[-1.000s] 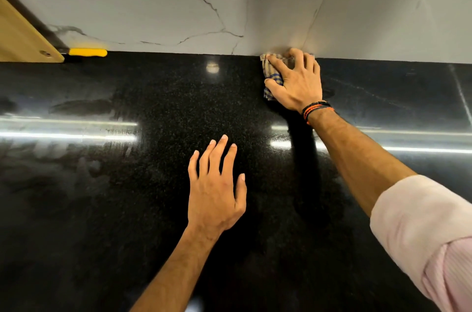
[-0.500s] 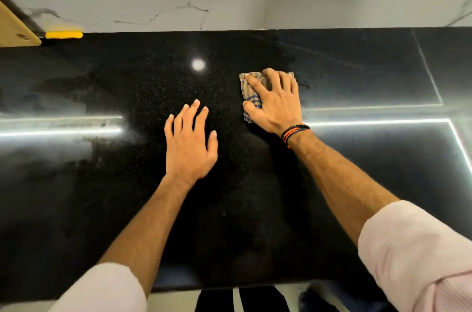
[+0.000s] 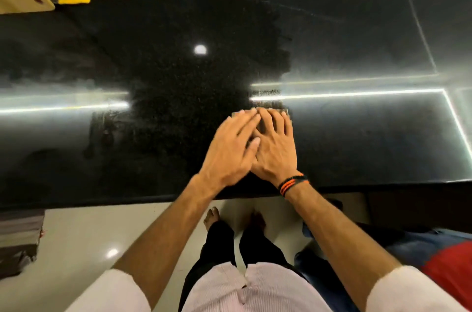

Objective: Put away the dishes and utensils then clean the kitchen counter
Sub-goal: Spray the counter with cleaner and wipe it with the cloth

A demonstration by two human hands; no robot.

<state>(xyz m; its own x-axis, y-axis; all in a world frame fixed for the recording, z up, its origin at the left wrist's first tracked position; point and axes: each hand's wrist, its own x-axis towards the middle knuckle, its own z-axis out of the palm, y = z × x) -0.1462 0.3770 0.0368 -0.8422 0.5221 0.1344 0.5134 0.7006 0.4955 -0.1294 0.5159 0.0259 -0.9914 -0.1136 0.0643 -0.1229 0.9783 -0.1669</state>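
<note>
Both hands, left hand (image 3: 231, 150) over right hand (image 3: 275, 150), flat on cloth (image 3: 285, 111) near counter (image 3: 357, 145) front edge

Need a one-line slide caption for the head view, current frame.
Head view: right hand presses a cloth flat on the black counter near its front edge, left hand overlapping it.

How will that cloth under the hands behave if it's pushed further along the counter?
Probably floppy: the cloth lies flattened under the right hand, only its far edge showing. It should slide easily, since the black counter looks polished and mirrors the lights. Without pressure from the overlapping left hand, it may bunch instead of gliding.
</note>
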